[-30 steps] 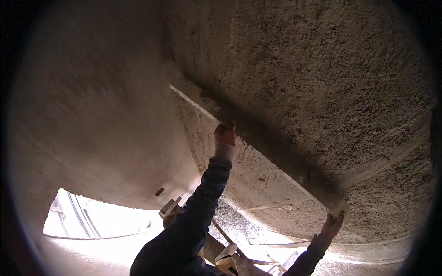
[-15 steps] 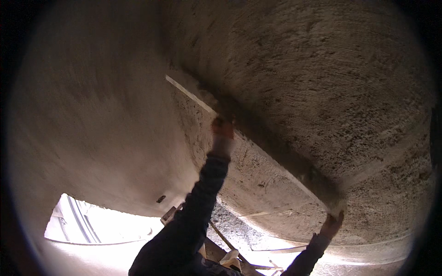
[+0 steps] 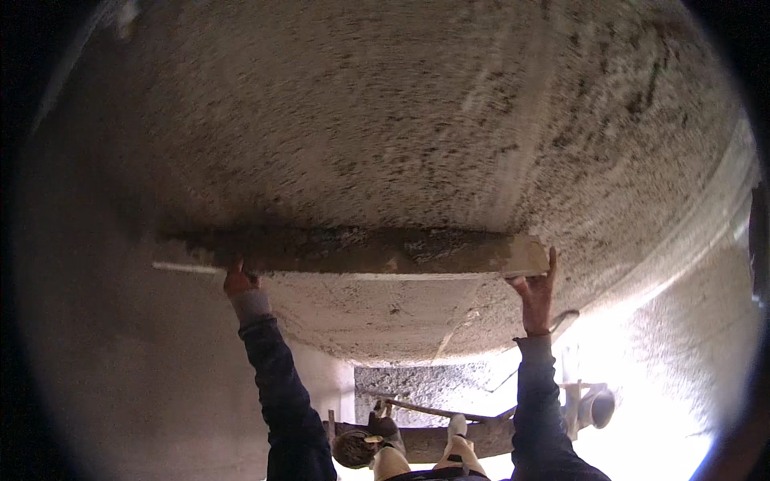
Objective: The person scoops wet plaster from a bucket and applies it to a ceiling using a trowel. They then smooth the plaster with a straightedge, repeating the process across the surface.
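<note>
A long straightedge board (image 3: pixel 377 255), its face smeared with wet mortar, runs nearly level across the middle of the view, at a rough plastered surface (image 3: pixel 385 120). Near the board's left end, my left hand (image 3: pixel 242 282) is closed on its lower edge. At the opposite end my right hand (image 3: pixel 537 298) grips the corner, one finger reaching up past the end and the others under the edge. Dark sleeves cover both my arms. The board's far face is hidden, so I cannot tell whether its whole length touches the plaster.
Below me a scaffold plank (image 3: pixel 421 439) spans between my arms, with my light-coloured trouser legs at it. A round container (image 3: pixel 353 449) sits at its left and a bucket (image 3: pixel 598 409) at its right. A smoother wall (image 3: pixel 160 377) rises on the left; glare washes out the lower right.
From a diagonal slant the board has come to lie nearly level in view, and the whole view has turned. Both hands keep hold of it; the right now appears higher.
</note>
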A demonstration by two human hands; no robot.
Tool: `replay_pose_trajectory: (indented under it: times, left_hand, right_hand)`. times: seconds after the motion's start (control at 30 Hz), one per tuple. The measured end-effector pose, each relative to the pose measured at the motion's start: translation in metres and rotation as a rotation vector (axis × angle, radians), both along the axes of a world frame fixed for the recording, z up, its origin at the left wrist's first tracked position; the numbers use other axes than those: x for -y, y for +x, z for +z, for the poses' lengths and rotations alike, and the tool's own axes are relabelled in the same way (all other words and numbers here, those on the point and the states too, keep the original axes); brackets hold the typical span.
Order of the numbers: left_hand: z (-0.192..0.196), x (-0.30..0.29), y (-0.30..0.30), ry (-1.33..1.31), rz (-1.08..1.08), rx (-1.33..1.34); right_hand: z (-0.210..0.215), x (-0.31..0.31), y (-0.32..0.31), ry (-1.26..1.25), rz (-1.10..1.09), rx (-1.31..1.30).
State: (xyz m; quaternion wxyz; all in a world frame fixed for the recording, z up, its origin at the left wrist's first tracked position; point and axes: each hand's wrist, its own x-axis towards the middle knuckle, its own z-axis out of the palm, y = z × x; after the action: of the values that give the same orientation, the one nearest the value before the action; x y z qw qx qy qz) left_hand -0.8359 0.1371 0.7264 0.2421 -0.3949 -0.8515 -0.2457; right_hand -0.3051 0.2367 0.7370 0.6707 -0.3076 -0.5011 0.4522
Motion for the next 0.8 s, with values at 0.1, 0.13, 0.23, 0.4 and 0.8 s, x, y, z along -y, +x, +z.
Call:
replay_pose_trajectory:
  times: [0.1,0.13,0.23,0.4,0.8]
  left_hand:
    - [-0.055,0.013,-0.075,0.142,-0.062,0.145]
    - [-0.061,0.01,-0.083,0.238,-0.104,0.251]
    - [-0.055,-0.006,-0.022,0.344,-0.137,0.484]
    - [-0.012,0.008,0.049,0.606,-0.159,0.83]
    - [0.085,0.024,-0.043,-0.127,0.075,0.098]
  right_hand:
    - [-0.011,-0.006,0.007,0.195,-0.358,0.507]
    - [-0.015,-0.011,0.011,0.251,-0.52,0.732]
    - [-0.013,-0.017,0.026,0.413,-0.754,0.95]
    - [-0.015,-0.039,0.034,0.819,-0.821,1.184]
    - [0.069,-0.044,-0.014,0.934,-0.964,1.008]
